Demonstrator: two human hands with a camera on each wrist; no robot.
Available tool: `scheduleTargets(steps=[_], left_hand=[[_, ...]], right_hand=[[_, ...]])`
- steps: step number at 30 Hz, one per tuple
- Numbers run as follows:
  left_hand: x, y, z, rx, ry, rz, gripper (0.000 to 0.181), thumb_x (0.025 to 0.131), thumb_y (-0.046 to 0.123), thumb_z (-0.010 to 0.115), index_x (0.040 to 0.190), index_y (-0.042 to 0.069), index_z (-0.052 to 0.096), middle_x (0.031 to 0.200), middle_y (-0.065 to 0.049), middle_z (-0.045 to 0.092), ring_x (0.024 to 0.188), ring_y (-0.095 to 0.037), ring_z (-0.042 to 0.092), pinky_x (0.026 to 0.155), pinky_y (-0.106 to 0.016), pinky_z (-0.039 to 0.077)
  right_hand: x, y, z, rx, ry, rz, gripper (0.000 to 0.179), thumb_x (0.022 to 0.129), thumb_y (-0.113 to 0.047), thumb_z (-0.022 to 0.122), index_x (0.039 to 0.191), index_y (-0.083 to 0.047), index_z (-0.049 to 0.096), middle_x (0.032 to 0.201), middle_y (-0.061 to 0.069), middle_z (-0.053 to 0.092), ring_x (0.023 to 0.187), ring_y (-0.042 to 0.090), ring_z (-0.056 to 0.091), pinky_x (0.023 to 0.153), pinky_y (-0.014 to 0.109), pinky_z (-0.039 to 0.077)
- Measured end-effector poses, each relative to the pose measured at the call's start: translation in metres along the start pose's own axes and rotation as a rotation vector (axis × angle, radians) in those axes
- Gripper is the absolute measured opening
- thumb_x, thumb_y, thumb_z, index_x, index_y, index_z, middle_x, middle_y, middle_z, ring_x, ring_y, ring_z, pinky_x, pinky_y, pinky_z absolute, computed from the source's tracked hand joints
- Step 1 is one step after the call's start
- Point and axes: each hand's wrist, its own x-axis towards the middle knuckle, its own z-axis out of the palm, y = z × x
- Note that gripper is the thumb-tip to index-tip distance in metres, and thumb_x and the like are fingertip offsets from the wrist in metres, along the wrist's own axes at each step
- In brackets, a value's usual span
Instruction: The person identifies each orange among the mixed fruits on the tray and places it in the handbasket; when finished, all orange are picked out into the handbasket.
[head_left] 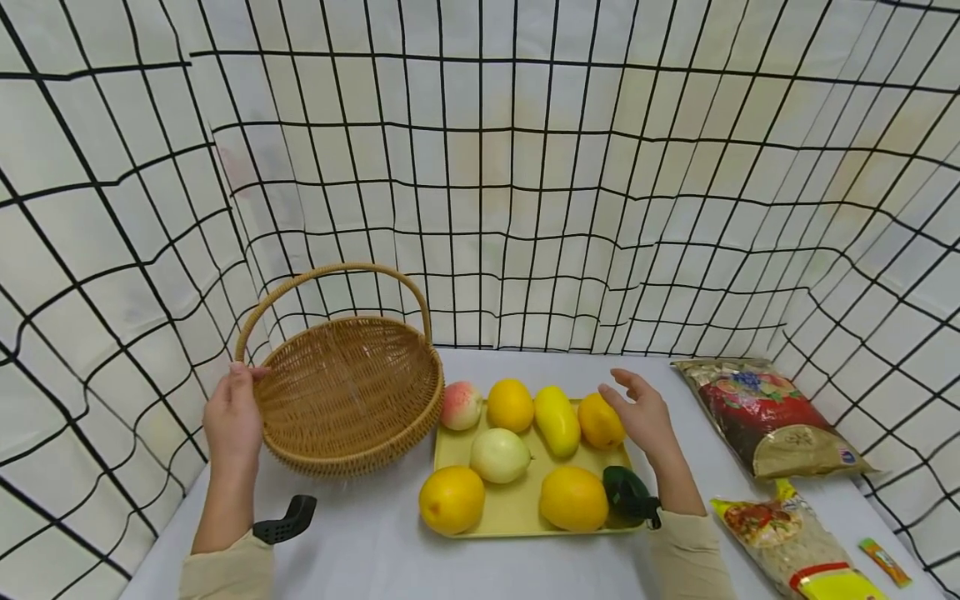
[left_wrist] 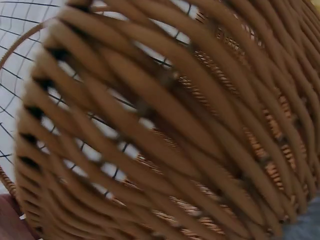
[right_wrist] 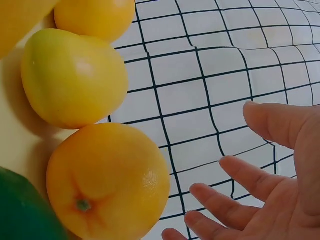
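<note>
as the head view is showing it, the left hand [head_left: 234, 417] is taking the wicker basket [head_left: 348, 392] by its near-left rim, fingers curling over the edge, and is tipping it so the bowl is facing the person; the basket is sitting at the left of the counter [head_left: 375, 558], just beside the yellow tray [head_left: 517, 508], and nothing is lying inside it. i am judging the basket light and fairly stiff, rough enough not to slip, with the rim or the arched handle [head_left: 330, 275] as the sound places to take hold. the tray is carrying a peach [head_left: 461, 405], an orange [head_left: 510, 405], a long yellow fruit [head_left: 557, 421], another orange [head_left: 598, 421], a pale round fruit [head_left: 499, 455], two lemons or oranges at the front [head_left: 452, 498], and something dark green [head_left: 624, 492] at its right edge. the right hand [head_left: 645, 412] is hovering beside the rear-right orange with fingers spread wide, holding nothing. the fruit is looking smooth and rounded, likely to roll, so best cupped from above. two snack bags [head_left: 765, 412] are lying at the right. in the left wrist view, the woven wall [left_wrist: 175, 130] is filling the frame, too close to show the fingers. in the right wrist view, the open palm [right_wrist: 280, 200] is standing apart from the nearest orange [right_wrist: 107, 182], with the yellow fruit [right_wrist: 72, 77] behind it.
</note>
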Motion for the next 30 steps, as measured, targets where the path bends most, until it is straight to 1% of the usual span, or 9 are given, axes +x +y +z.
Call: scheduleTargets(steps=[2,5,7,11,14,17,21,25,30], left_hand=[[0.001,-0.004,0.001,0.015,0.012,0.014,0.056,0.103,0.054,0.026,0.110,0.010,0.060,0.143,-0.016,0.047,0.139,-0.031,0.034,0.113,-0.049,0.022],[0.004,-0.009,0.006,0.030,0.044,0.064,0.053,0.105,0.050,0.025,0.099,0.007,0.056,0.137,-0.019,0.049,0.135,-0.036,0.037,0.111,-0.052,0.024],[0.005,-0.011,0.010,0.054,0.064,0.120,0.053,0.106,0.046,0.023,0.098,0.003,0.053,0.134,-0.021,0.049,0.132,-0.041,0.039,0.109,-0.056,0.024],[0.004,-0.015,0.013,0.113,0.117,0.234,0.052,0.108,0.038,0.028,0.098,-0.007,0.052,0.119,-0.030,0.051,0.117,-0.049,0.045,0.098,-0.060,0.029],[0.002,-0.017,0.015,0.137,0.152,0.287,0.051,0.107,0.035,0.032,0.098,-0.011,0.053,0.109,-0.033,0.050,0.103,-0.052,0.046,0.088,-0.061,0.029],[0.002,-0.020,0.016,0.142,0.160,0.301,0.052,0.107,0.036,0.033,0.098,-0.012,0.053,0.106,-0.032,0.050,0.097,-0.051,0.046,0.082,-0.060,0.029],[0.004,-0.021,0.016,0.156,0.152,0.302,0.048,0.107,0.034,0.037,0.092,-0.010,0.049,0.099,-0.030,0.048,0.087,-0.048,0.043,0.076,-0.054,0.028],[0.003,-0.019,0.017,0.174,0.154,0.294,0.044,0.107,0.030,0.039,0.096,-0.011,0.049,0.097,-0.027,0.047,0.084,-0.042,0.042,0.073,-0.049,0.028],[0.001,-0.018,0.017,0.151,0.153,0.280,0.047,0.108,0.031,0.032,0.101,-0.012,0.052,0.100,-0.027,0.048,0.092,-0.043,0.045,0.081,-0.054,0.030]], right_hand=[[0.000,0.001,0.000,0.002,-0.008,0.011,0.064,0.097,-0.045,0.059,0.146,-0.009,0.042,0.150,0.019,0.039,0.139,0.042,0.030,0.107,0.058,0.031],[0.001,0.005,0.001,-0.024,-0.016,0.034,0.062,0.097,-0.040,0.060,0.147,-0.009,0.041,0.151,0.021,0.038,0.138,0.043,0.030,0.106,0.058,0.032],[0.002,0.008,0.002,-0.063,-0.030,0.048,0.062,0.097,-0.038,0.061,0.147,-0.008,0.040,0.151,0.022,0.037,0.138,0.044,0.031,0.105,0.058,0.034],[0.004,0.016,0.005,-0.135,-0.077,0.064,0.066,0.096,-0.037,0.062,0.148,-0.006,0.037,0.151,0.025,0.034,0.137,0.047,0.030,0.105,0.060,0.033],[0.006,0.020,0.008,-0.155,-0.108,0.069,0.069,0.094,-0.035,0.064,0.148,-0.003,0.036,0.150,0.028,0.033,0.137,0.049,0.031,0.105,0.060,0.033],[0.006,0.022,0.011,-0.168,-0.122,0.080,0.071,0.093,-0.033,0.066,0.148,-0.002,0.035,0.150,0.030,0.033,0.135,0.048,0.036,0.105,0.059,0.034],[0.007,0.022,0.015,-0.193,-0.133,0.091,0.073,0.092,-0.032,0.067,0.149,-0.002,0.033,0.148,0.028,0.036,0.128,0.043,0.043,0.103,0.057,0.037],[0.007,0.021,0.017,-0.201,-0.143,0.100,0.078,0.090,-0.030,0.071,0.150,-0.003,0.030,0.147,0.027,0.038,0.124,0.042,0.045,0.101,0.057,0.038],[0.005,0.021,0.019,-0.240,-0.178,0.085,0.093,0.083,-0.028,0.078,0.152,0.000,0.022,0.145,0.031,0.038,0.120,0.043,0.047,0.098,0.059,0.038]])
